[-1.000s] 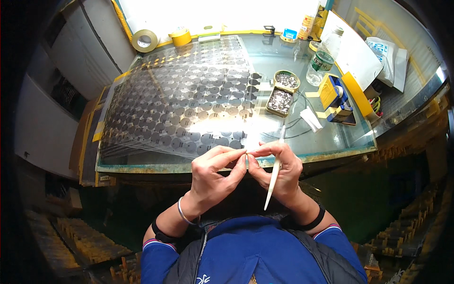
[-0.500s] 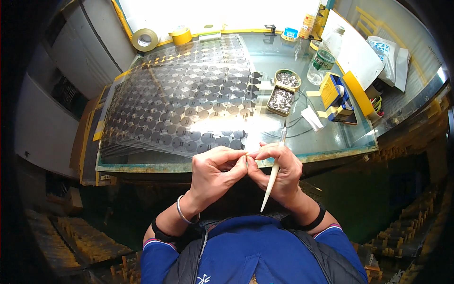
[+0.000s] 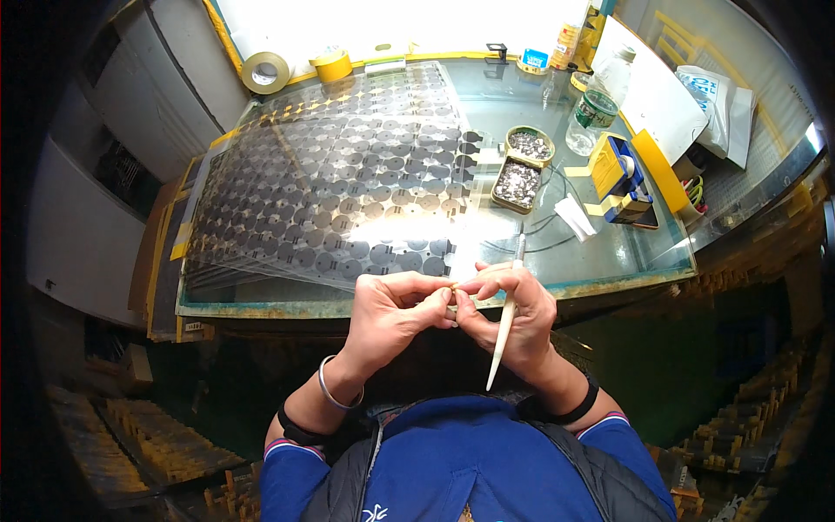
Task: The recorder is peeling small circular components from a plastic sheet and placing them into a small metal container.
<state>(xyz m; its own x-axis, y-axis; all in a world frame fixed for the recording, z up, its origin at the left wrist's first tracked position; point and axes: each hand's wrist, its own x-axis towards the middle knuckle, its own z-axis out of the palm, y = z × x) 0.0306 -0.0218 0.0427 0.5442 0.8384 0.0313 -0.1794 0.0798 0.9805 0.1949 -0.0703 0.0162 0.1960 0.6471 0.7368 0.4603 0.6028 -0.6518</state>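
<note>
My left hand (image 3: 396, 315) and my right hand (image 3: 519, 315) meet fingertip to fingertip just off the glass table's near edge. Both are closed in a pinch; whatever sits between the tips is tiny and mostly hidden, a yellowish speck. Tucked through my right hand is a slim pen-shaped tool (image 3: 502, 341) with a tapered cream handle; its narrow metallic end points away from me over the glass. Beyond my hands lies a large clear film sheet (image 3: 348, 187) printed with rows of dark round shapes.
The glass-topped table (image 3: 261, 304) has a worn green edge. Two small tins (image 3: 515, 209) of dark and silvery bits stand right of the film, near a crumpled white tissue (image 3: 574, 219), a blue tape dispenser (image 3: 619, 170) and a clear bottle (image 3: 596, 117). Tape rolls (image 3: 265, 73) line the back.
My fingertips have shifted slightly against each other, and my left hand has turned a little. The tool's handle end has swung slightly right. Nothing on the table has moved.
</note>
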